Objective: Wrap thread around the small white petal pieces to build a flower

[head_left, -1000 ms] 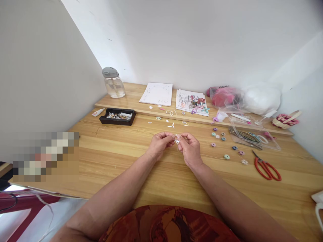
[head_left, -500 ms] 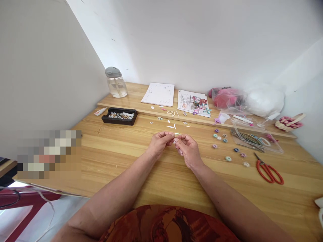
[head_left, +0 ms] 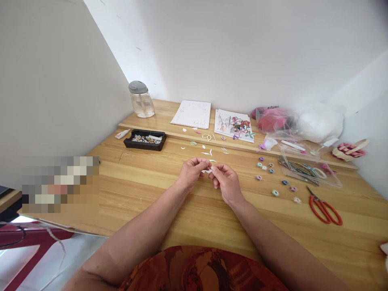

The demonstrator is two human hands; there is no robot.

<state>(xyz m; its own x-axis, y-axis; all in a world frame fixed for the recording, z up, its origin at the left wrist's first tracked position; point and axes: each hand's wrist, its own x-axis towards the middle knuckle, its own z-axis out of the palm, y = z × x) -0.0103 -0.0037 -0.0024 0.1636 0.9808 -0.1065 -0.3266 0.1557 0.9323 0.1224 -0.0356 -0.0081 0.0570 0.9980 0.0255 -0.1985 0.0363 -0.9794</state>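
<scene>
Over the middle of the wooden table, my left hand [head_left: 191, 173] and my right hand [head_left: 225, 182] meet with fingertips almost touching. Both are closed in a pinch on a small white piece [head_left: 206, 171], whose pale edge shows below the fingers. Fingers cover most of it, so its full shape is hidden. A thin green-edged strip [head_left: 213, 161] shows just beyond the fingertips; whether it is part of the held piece I cannot tell. Just past my hands lie several loose white petal-shaped cutouts [head_left: 211, 152] and a green-outlined leaf shape [head_left: 193, 143].
Several thread bobbins [head_left: 275, 193] and red-handled scissors [head_left: 325, 211] lie to the right, near a clear tray [head_left: 333, 182] of tools. A black bead tray [head_left: 144, 146] and a glue tube [head_left: 123, 133] are at left. A bottle [head_left: 142, 105] and papers [head_left: 191, 114] stand on the raised shelf.
My fingertips have shifted slightly, and more of the white piece shows beneath them. The whole view has moved a little; the things on the table stay put.
</scene>
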